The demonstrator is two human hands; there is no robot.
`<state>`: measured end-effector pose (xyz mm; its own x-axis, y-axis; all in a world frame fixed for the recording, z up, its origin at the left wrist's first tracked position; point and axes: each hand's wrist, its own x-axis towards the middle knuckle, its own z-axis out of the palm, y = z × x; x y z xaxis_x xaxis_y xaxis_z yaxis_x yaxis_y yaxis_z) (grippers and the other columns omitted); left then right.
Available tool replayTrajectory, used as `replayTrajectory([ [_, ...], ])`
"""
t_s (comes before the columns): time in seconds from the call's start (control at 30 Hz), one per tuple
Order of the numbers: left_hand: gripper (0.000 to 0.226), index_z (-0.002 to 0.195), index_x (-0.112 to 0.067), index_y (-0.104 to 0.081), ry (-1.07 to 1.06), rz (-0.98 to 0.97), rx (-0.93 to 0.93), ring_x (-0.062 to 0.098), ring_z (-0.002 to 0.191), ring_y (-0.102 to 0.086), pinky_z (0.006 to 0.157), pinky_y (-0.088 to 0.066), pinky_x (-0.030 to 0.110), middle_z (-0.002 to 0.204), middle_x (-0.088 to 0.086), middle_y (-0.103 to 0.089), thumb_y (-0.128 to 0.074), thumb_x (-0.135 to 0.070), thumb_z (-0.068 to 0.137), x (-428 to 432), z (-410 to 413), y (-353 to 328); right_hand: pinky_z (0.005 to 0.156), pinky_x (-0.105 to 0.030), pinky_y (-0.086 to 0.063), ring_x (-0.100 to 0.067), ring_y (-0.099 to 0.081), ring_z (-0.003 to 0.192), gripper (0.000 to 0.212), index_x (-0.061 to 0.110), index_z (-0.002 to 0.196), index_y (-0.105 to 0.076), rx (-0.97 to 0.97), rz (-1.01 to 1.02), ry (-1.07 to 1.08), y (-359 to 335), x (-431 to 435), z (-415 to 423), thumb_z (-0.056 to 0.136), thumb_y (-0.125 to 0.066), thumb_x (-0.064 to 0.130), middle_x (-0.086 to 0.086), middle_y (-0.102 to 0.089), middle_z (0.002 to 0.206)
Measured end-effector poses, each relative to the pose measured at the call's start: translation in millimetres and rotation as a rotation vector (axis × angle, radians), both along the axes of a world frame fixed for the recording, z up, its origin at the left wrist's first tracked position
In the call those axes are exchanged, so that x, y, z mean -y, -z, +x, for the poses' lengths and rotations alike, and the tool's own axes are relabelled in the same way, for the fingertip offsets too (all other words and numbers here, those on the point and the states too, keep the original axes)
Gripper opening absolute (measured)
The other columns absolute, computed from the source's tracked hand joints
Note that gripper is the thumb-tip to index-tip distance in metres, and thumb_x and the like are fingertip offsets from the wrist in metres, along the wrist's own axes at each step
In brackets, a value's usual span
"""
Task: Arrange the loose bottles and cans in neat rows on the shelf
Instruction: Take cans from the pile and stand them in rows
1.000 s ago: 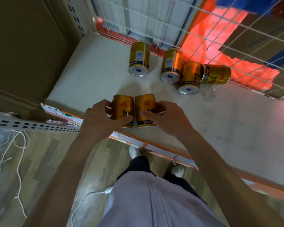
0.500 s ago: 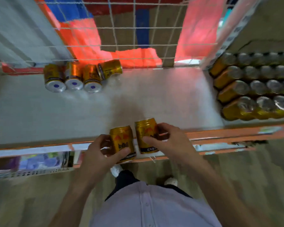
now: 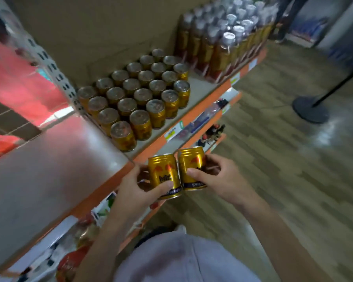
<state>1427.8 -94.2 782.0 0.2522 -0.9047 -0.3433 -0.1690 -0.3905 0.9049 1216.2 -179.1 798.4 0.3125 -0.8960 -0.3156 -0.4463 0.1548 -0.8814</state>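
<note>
My left hand (image 3: 136,189) grips a gold can (image 3: 163,176) and my right hand (image 3: 218,180) grips a second gold can (image 3: 191,168). The two cans are upright and side by side, touching, held in the air just off the orange front edge of the shelf (image 3: 55,165). On the shelf to the upper right, several gold cans (image 3: 135,100) stand upright in neat rows. Behind them stand packed rows of tall bottles (image 3: 222,39) with silver caps.
A perforated metal upright (image 3: 55,76) divides the bare shelf section from the stocked one. Lower shelves (image 3: 204,123) with goods jut out below. A black stand base (image 3: 310,110) sits on the wood floor at right.
The view has swung right, from the loose cans at the wire back to the stocked rows. Both hands have carried their cans off the shelf edge toward the right.
</note>
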Motion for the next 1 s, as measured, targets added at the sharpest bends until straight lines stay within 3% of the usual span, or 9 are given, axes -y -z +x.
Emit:
replayTrajectory([
  [0.2, 0.073, 0.116, -0.033, -0.06, 0.142, -0.002, 0.015, 0.007, 0.097, -0.067, 0.088, -0.057, 0.037, 0.104, -0.01, -0.071, -0.083, -0.064, 0.054, 68, -36, -9, 0.073, -0.018, -0.052, 0.001, -0.068, 0.086, 0.033, 0.03, 0.102, -0.071, 0.017, -0.025, 0.133, -13, 33, -44, 0.077, -0.079, 0.051, 0.014, -0.074, 0.094],
  [0.33, 0.077, 0.117, -0.029, -0.061, 0.17, -0.009, 0.012, 0.008, 0.096, -0.068, 0.082, -0.056, 0.03, 0.103, -0.009, -0.072, -0.082, -0.065, 0.053, 108, -46, -8, 0.079, -0.026, -0.056, -0.001, -0.068, 0.087, 0.034, 0.03, 0.101, -0.071, 0.029, -0.014, 0.191, -11, 62, -57, 0.077, -0.08, 0.052, 0.015, -0.074, 0.094],
  [0.47, 0.06, 0.114, -0.027, -0.063, 0.131, -0.042, -0.014, 0.001, 0.091, -0.068, 0.069, -0.053, 0.016, 0.097, -0.013, -0.073, -0.087, -0.048, 0.064, 144, -50, -8, 0.079, -0.024, -0.055, 0.0, -0.069, 0.086, 0.036, 0.031, 0.103, -0.072, 0.036, -0.006, 0.168, -9, 103, -59, 0.075, -0.08, 0.051, 0.016, -0.074, 0.093],
  [0.53, 0.058, 0.114, -0.024, -0.063, 0.103, -0.037, -0.039, 0.005, 0.092, -0.069, 0.069, -0.056, 0.019, 0.099, -0.008, -0.073, -0.089, -0.042, 0.065, 166, -48, -9, 0.084, -0.03, -0.057, -0.003, -0.069, 0.089, 0.038, 0.032, 0.105, -0.072, 0.029, -0.014, 0.17, -9, 129, -55, 0.074, -0.081, 0.053, 0.015, -0.074, 0.094],
  [0.63, 0.065, 0.113, -0.027, -0.064, 0.057, -0.031, -0.051, 0.003, 0.095, -0.068, 0.074, -0.054, 0.021, 0.102, -0.008, -0.074, -0.089, -0.05, 0.057, 199, -44, -13, 0.09, -0.041, -0.057, -0.007, -0.07, 0.092, 0.039, 0.032, 0.103, -0.073, 0.024, -0.038, 0.155, -10, 171, -46, 0.073, -0.081, 0.055, 0.014, -0.074, 0.095],
  [0.77, 0.059, 0.112, -0.03, -0.062, -0.037, 0.009, -0.073, -0.003, 0.087, -0.066, 0.071, -0.045, 0.019, 0.098, -0.013, -0.071, -0.083, -0.048, 0.06, 238, -34, -13, 0.09, -0.045, -0.056, -0.01, -0.07, 0.091, 0.036, 0.031, 0.098, -0.072, 0.008, -0.075, 0.13, -10, 222, -31, 0.074, -0.081, 0.056, 0.012, -0.074, 0.094],
  [0.9, 0.056, 0.109, -0.032, -0.061, -0.089, -0.009, -0.074, 0.002, 0.093, -0.065, 0.076, -0.047, 0.023, 0.101, -0.013, -0.069, -0.082, -0.047, 0.059, 271, -25, -18, 0.091, -0.048, -0.056, -0.013, -0.07, 0.097, 0.049, 0.036, 0.105, -0.07, 0.039, -0.06, 0.096, -8, 260, -20, 0.067, -0.078, 0.066, 0.011, -0.074, 0.102],
  [1.0, 0.053, 0.105, -0.03, -0.063, -0.128, -0.02, -0.091, -0.002, 0.085, -0.067, 0.073, -0.046, 0.02, 0.094, -0.012, -0.072, -0.091, -0.044, 0.062, 288, -21, -22, 0.091, -0.047, -0.056, -0.012, -0.069, 0.097, 0.043, 0.037, 0.102, -0.07, 0.035, -0.063, 0.072, -9, 283, -15, 0.069, -0.078, 0.064, 0.012, -0.073, 0.1],
])
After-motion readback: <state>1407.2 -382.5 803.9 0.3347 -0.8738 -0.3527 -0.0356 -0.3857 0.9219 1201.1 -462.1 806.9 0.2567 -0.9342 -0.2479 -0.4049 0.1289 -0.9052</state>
